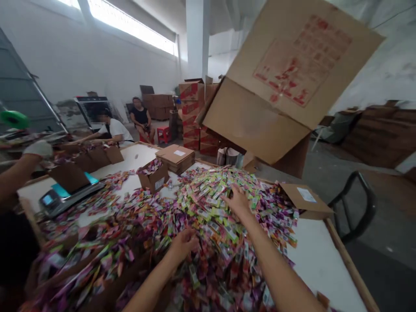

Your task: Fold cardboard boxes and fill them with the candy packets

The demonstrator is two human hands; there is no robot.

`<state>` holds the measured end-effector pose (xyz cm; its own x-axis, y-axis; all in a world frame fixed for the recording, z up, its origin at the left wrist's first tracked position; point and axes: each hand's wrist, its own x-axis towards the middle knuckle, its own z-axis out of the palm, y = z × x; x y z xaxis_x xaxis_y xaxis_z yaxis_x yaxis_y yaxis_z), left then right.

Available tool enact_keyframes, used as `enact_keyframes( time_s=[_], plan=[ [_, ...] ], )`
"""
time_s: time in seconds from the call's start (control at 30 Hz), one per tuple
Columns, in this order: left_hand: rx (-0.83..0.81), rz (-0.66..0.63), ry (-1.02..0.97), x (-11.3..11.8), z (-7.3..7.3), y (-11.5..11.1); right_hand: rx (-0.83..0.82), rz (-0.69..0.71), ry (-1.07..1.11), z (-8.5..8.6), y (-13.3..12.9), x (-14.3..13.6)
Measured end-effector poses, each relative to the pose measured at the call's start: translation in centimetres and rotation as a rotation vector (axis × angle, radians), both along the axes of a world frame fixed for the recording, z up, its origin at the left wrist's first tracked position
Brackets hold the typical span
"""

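Note:
A large heap of small wrapped packets (208,203), green, pink, purple and orange, covers the middle of a white table (320,255). My right hand (238,201) lies on the green part of the heap, fingers spread. Lower and to the left, my left hand (184,243) is at the near side of the heap with its fingers curled together; what is between them is too small to make out. Nearer to me on the left stand open cardboard boxes filled with the same packets (110,260).
A small filled box (153,175) and a stack of flat cartons (175,158) stand at the back. At left are a scale (69,195) and a person's gloved hand (39,148). A big carton (260,112) rises beyond the table; a flat box (305,201) sits right.

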<state>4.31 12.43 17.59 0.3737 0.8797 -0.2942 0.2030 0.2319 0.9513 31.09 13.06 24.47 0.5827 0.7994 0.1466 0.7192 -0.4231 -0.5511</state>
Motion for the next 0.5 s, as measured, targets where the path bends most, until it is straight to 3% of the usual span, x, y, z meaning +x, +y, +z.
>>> enact_keyframes(
  time_s=[0.1,0.17,0.23,0.33,0.4,0.5],
  plan=[
    [0.294,-0.031,0.096,1.6,0.2,4.9,-0.186,-0.044,-0.106,-0.6,6.2,-1.1],
    [0.485,-0.033,0.139,3.6,0.3,7.7,-0.229,0.047,-0.172,-2.8,7.0,-2.5],
    [0.603,-0.078,0.197,5.8,0.1,10.3,-0.183,0.163,-0.256,-5.5,5.2,-4.0],
    [0.572,-0.178,0.314,8.3,-1.8,14.4,-0.125,0.227,-0.286,-9.1,-0.2,-4.5],
    [0.471,-0.153,0.314,8.4,-3.8,17.5,-0.073,0.152,-0.249,-11.4,-4.0,-3.0],
    [0.299,-0.017,0.272,6.0,-6.8,22.0,0.06,-0.082,-0.088,-15.6,-9.1,2.5]
  ],
)
